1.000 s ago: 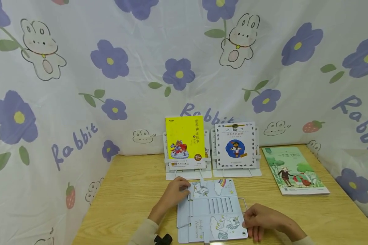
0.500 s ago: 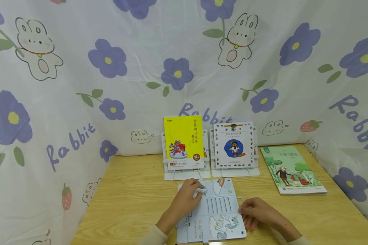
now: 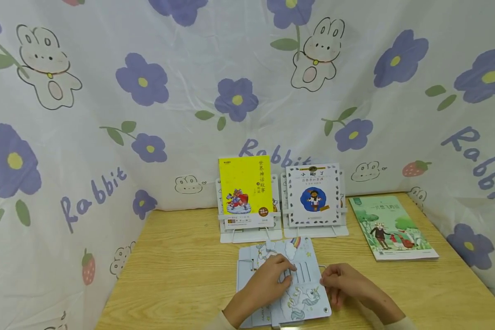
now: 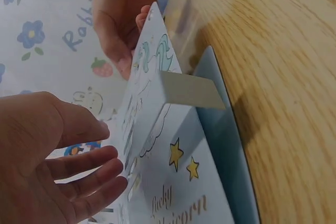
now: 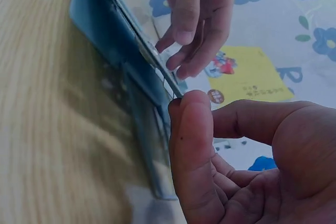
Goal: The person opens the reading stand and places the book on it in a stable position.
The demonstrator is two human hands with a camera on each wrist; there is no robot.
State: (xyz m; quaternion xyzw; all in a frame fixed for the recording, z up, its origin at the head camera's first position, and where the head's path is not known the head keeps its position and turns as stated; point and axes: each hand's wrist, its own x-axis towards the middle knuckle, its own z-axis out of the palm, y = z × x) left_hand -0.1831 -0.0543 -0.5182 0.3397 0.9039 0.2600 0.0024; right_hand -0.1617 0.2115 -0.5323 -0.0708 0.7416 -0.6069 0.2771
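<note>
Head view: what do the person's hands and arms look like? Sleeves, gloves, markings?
Left hand and right hand are bare: no gloves or rings visible. Plain cream left sleeve and right sleeve, mostly cut off by the frame.

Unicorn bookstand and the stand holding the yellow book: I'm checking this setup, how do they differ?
The unicorn bookstand holds no book; the other stand carries the yellow book. The right hand pinches the unicorn bookstand's edge, while no hand touches the other stand. The unicorn bookstand's print is largely exposed; the other stand's is mostly covered. Both are pale and rest on the wooden table.
</note>
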